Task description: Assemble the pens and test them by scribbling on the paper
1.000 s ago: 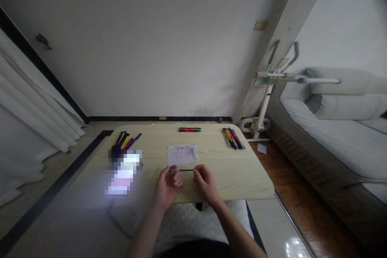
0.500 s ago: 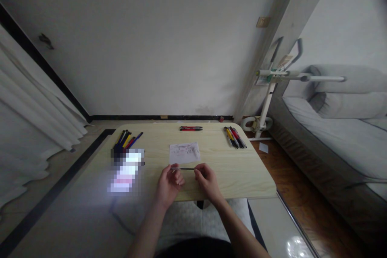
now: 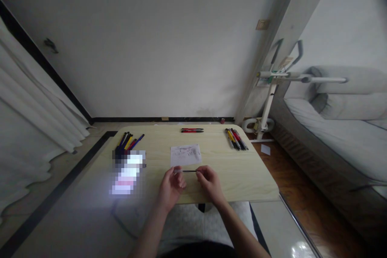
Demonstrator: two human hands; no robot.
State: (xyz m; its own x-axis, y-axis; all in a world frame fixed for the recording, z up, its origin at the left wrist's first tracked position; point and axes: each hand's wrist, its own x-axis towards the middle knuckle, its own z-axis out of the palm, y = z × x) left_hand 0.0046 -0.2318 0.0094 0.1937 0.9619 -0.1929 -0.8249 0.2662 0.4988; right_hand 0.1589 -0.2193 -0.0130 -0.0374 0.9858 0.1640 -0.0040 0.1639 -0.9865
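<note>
My left hand (image 3: 171, 186) and my right hand (image 3: 209, 182) are closed on the two ends of a thin dark pen (image 3: 188, 171), held level just above the near edge of a light wooden table (image 3: 242, 173). A small white sheet of paper (image 3: 185, 155) with marks on it lies just beyond the pen. Both forearms reach in from the bottom of the view.
A bunch of coloured pens (image 3: 128, 142) lies at the table's far left, two red and black pens (image 3: 192, 130) at the far middle, another bunch (image 3: 236, 138) at the far right. A bed (image 3: 338, 129) and a white stand (image 3: 267, 105) are to the right.
The hands and pen have kept the same pose. The view has shifted slightly, so everything sits a little further right and lower.
</note>
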